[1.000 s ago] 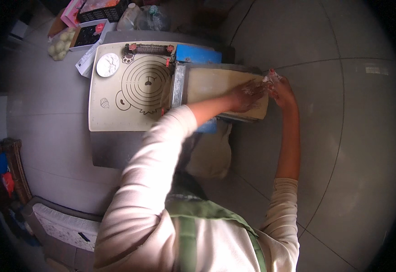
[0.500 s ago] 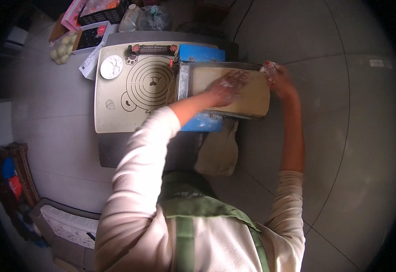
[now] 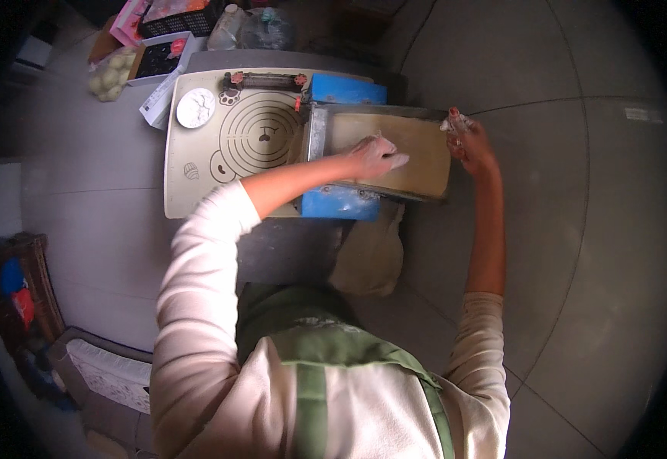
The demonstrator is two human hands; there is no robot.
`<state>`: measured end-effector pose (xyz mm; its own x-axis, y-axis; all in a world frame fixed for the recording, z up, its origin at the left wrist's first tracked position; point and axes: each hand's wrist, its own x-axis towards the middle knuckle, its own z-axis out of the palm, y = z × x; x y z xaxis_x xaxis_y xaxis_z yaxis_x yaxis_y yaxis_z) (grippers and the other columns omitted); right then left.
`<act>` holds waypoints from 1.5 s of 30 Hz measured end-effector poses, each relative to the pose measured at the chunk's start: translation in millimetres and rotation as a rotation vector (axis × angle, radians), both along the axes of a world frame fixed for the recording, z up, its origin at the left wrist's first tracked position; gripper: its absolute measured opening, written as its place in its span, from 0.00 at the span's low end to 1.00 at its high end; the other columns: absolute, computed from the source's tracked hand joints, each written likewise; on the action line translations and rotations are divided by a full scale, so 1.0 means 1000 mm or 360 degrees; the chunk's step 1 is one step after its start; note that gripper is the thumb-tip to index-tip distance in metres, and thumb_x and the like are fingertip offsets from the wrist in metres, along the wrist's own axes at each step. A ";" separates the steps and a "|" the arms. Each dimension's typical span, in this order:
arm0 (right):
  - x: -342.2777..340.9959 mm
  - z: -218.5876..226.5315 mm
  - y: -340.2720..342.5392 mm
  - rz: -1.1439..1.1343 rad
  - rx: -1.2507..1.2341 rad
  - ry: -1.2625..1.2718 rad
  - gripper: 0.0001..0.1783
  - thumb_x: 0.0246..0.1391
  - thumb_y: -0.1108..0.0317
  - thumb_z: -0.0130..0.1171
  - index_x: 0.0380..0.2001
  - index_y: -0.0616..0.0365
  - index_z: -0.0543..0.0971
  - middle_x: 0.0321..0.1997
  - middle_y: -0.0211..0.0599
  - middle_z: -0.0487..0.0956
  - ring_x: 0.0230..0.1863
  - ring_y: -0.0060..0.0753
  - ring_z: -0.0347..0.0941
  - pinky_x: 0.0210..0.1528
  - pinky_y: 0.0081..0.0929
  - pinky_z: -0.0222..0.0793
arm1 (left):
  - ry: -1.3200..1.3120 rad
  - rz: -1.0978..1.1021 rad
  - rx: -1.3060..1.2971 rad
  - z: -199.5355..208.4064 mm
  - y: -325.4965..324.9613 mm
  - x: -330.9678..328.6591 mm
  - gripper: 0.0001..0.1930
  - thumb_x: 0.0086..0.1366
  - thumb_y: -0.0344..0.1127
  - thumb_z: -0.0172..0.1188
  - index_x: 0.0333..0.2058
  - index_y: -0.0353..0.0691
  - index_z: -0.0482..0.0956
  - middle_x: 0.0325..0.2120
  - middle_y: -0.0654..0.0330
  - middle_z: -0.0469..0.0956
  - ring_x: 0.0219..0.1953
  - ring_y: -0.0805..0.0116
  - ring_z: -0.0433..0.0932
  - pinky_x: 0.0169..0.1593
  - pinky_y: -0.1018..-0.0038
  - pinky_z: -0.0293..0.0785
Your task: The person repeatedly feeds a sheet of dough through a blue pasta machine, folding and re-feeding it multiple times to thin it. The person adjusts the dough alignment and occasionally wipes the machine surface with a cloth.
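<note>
A pale yellow flat sheet, which looks like rolled dough (image 3: 425,157), lies in a metal-framed machine with blue side panels (image 3: 346,89). Over the middle of this sheet is my left hand (image 3: 375,155), dusted white, thumb and fingers apart and nothing seen between them. Whether it touches the sheet I cannot tell. At the machine's far right corner my right hand (image 3: 467,141) has its fingers closed; something whitish shows at the fingertips, too small to name.
Beneath the machine's left part lies a cream mat with printed rings (image 3: 196,180). A white round dish (image 3: 196,108) and a dark roller-like piece (image 3: 268,81) rest on it. Beyond stand a black crate (image 3: 176,23), a box (image 3: 163,60) and a bag of pale round items (image 3: 110,79).
My left hand has drawn back to the left over the sheet, and its fingers have curled in somewhat. The right hand stays near the same corner.
</note>
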<state>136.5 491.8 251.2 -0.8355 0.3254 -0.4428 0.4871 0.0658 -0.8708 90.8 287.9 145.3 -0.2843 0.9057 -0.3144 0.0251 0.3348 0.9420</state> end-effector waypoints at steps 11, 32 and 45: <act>0.010 -0.003 0.005 0.0100 -0.0173 -0.0006 0.20 0.49 0.48 0.57 0.23 0.55 0.70 0.16 0.21 0.63 0.14 0.13 0.54 0.14 0.14 0.49 | 0.1722 0.0437 0.0556 -0.051 0.018 0.008 0.26 0.59 0.38 0.49 0.55 0.34 0.59 0.59 0.49 0.54 0.62 0.56 0.50 0.64 0.65 0.44; -0.002 -0.038 -0.047 0.0272 -0.0386 -0.0076 0.17 0.54 0.53 0.53 0.26 0.56 0.70 0.16 0.24 0.64 0.13 0.13 0.56 0.12 0.14 0.47 | 0.1021 0.1031 -0.0015 -0.062 -0.023 0.011 0.10 0.58 0.36 0.49 0.32 0.33 0.71 0.33 0.47 0.74 0.37 0.42 0.72 0.42 0.56 0.68; 0.021 -0.051 -0.053 -0.0047 -0.0555 -0.0078 0.14 0.54 0.56 0.55 0.26 0.54 0.70 0.14 0.24 0.63 0.11 0.13 0.52 0.11 0.12 0.47 | 0.0939 -0.0068 0.0189 -0.053 -0.030 0.053 0.25 0.61 0.44 0.45 0.53 0.36 0.63 0.56 0.44 0.57 0.59 0.46 0.55 0.61 0.63 0.49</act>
